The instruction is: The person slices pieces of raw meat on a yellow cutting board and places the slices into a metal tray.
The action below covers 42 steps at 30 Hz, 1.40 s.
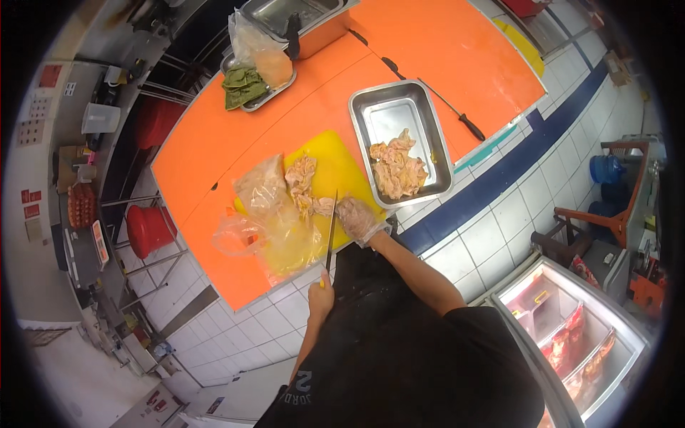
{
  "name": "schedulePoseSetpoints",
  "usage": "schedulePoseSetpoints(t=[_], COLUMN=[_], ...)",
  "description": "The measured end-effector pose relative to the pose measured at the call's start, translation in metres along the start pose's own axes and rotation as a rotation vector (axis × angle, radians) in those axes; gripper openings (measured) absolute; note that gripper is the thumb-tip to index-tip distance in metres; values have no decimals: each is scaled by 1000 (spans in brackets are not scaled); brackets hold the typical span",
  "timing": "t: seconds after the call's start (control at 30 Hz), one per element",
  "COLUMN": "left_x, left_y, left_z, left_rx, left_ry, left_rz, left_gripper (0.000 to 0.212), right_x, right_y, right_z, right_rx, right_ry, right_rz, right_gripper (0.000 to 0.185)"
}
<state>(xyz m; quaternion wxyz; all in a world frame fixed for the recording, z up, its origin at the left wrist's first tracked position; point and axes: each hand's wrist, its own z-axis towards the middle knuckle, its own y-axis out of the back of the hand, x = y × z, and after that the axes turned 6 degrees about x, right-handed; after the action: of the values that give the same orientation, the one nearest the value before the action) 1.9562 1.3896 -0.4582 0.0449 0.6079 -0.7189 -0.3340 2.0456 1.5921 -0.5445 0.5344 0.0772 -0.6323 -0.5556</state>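
My left hand (321, 294) grips the yellow handle of a long-bladed knife (331, 235), its tip pointing away from me over the front of a yellow cutting board (334, 160). Close to the blade's right side, my right hand (359, 218), in a clear plastic glove, holds the end of a strip of pale raw meat (301, 179) on the board. A clear plastic bag (262, 187) with pale contents lies over the board's left part. Right of the board, a steel tray (440, 123) holds more pale, folded pieces of meat (400, 171).
The orange table (198, 160) also bears a sharpening steel (449, 104), a small tray with green leaves (243, 88) and a bag (270, 61), and a deep steel pan (291, 16). Red stools (150, 230) stand left. An open chest freezer (575, 331) is at lower right.
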Motion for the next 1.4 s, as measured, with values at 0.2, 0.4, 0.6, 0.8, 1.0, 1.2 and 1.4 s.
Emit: schedulePoseSetpoints(t=[0.2, 0.4, 0.6, 0.8, 1.0, 1.2, 1.4], left_x=[-77, -16, 0, -64, 53, 27, -7], left_y=[6, -11, -9, 5, -19, -7, -14], left_z=[56, 14, -9, 37, -19, -8, -12], left_rx=[-245, -185, -140, -230, -135, -147, -149], left_ry=[-299, -169, -72, -155, -9, -154, -180], left_rz=[-82, -36, -59, -27, -55, -282, -306], left_gripper=[78, 79, 79, 79, 83, 79, 78], right_x=[11, 19, 19, 24, 11, 61, 41], right_y=[10, 30, 29, 40, 49, 94, 70], right_z=[10, 18, 33, 34, 30, 28, -9], right_rx=[-84, 18, 174, 401, 56, 19, 128], right_ry=[102, -331, -378, -381, -371, -530, -704], right_rz=[-74, 224, -5, -96, 54, 512, 340], right_gripper=[13, 18, 24, 21, 14, 25, 33])
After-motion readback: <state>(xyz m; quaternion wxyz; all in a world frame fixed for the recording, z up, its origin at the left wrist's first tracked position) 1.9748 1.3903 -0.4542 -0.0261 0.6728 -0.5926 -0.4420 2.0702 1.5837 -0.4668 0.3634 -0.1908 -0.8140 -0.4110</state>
